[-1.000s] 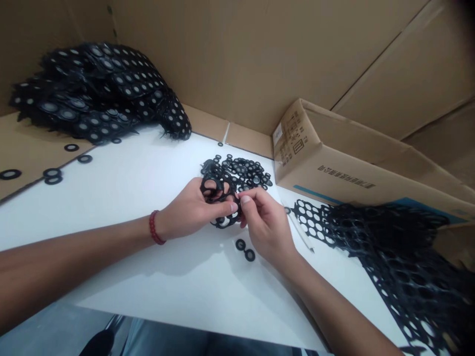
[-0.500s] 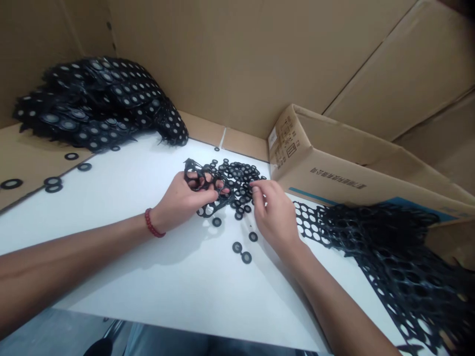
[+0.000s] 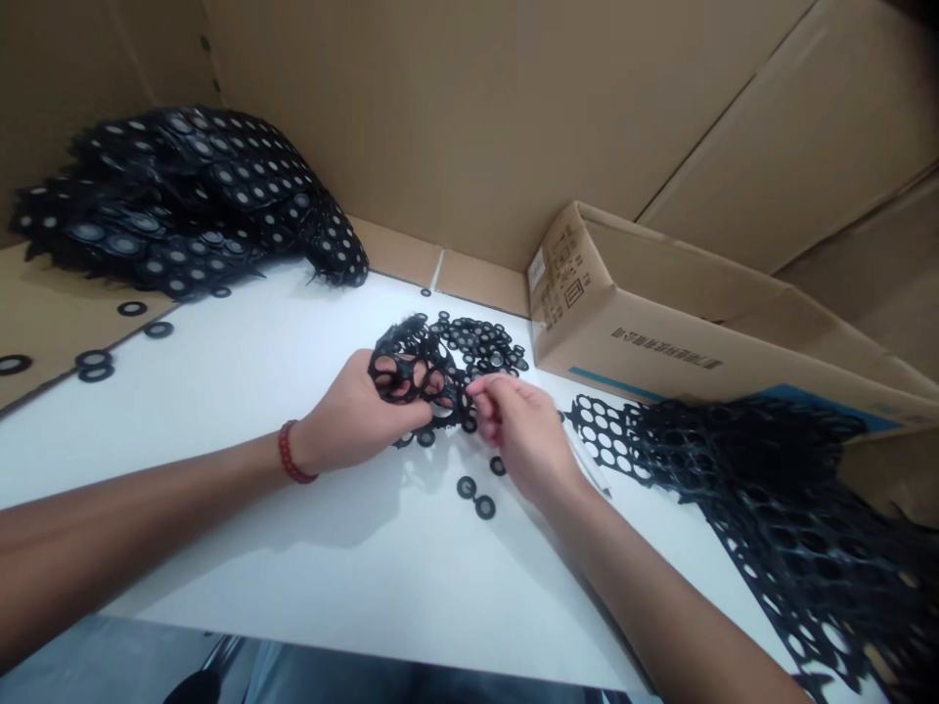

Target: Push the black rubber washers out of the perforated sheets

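Note:
My left hand [image 3: 367,406], with a red bead bracelet [image 3: 294,452] at the wrist, is closed round a crumpled black perforated sheet [image 3: 407,367]. Bare round holes show in the part over my fingers. My right hand [image 3: 517,420] pinches at the right edge of this sheet, thumb against forefinger; whether a ring or the sheet's edge is between the fingertips is hard to make out. Behind both hands lies a pile of loose black rings [image 3: 484,337] with grey centres. Two single rings [image 3: 475,497] lie nearer to me on the white tabletop [image 3: 308,567].
A big heap of black sheets with discs in them [image 3: 220,196] stands at the back left, a few rings [image 3: 94,362] beside it. An open cardboard box [image 3: 660,323] is at the right. Before it lies a tangle of holed black sheets [image 3: 778,508]. Cardboard walls [image 3: 440,117] enclose the table.
My right hand has moved a little left and nearer to me, to the sheet's edge. The sheet in my left hand has turned and bunched up, showing more holes over the fingers.

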`<state>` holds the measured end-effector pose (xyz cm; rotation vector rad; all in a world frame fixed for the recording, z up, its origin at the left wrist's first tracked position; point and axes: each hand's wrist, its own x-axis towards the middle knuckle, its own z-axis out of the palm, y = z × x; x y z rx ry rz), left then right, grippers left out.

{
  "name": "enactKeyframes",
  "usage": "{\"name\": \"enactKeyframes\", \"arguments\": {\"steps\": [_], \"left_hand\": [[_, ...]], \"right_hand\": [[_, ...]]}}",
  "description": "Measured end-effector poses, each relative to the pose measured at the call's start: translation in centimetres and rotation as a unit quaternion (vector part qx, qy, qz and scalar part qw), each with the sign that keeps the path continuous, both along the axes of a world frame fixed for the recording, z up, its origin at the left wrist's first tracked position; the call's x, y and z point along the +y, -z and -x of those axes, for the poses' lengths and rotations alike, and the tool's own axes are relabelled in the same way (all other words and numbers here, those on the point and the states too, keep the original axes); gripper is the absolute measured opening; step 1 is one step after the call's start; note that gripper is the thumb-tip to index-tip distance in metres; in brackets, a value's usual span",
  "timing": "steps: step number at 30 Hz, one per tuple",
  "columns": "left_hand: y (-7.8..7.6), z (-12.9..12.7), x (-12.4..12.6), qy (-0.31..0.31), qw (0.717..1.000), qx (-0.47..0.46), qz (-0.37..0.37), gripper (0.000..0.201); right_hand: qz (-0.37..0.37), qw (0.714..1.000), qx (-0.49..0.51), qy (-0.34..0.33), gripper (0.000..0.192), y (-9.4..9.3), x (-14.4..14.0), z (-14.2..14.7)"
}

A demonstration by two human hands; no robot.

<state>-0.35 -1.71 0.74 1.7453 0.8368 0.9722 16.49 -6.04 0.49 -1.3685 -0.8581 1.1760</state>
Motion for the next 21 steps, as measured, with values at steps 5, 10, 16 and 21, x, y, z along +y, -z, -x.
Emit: {"name": "enactKeyframes", "arguments": {"steps": [5,10,16,21], "left_hand": [[0.1,0.0,0.1,-0.018,1.0,0.011,-0.002,0.026],[0.5,-0.2,-0.1,0.02,0.998,0.036,-0.049,0.017],[0.3,-0.3,-0.5,0.047,0.992,0.039,-0.11,0.02],[0.5,-0.2,-0.4,0.029,0.994,0.033,-0.096,0.023]], "right_hand": [[-0.038,0.995,-0.093,-0.007,0.023,-0.3,0.1,-0.8],[-0.044,0.969,-0.231,-0.082,0.028,-0.2,-1.4,1.0],[-0.098,0.902,-0.417,-0.05,0.033,0.1,-1.7,1.2],[0.003,0.972,-0.213,-0.094,0.032,-0.3,-0.9,1.0]]}}
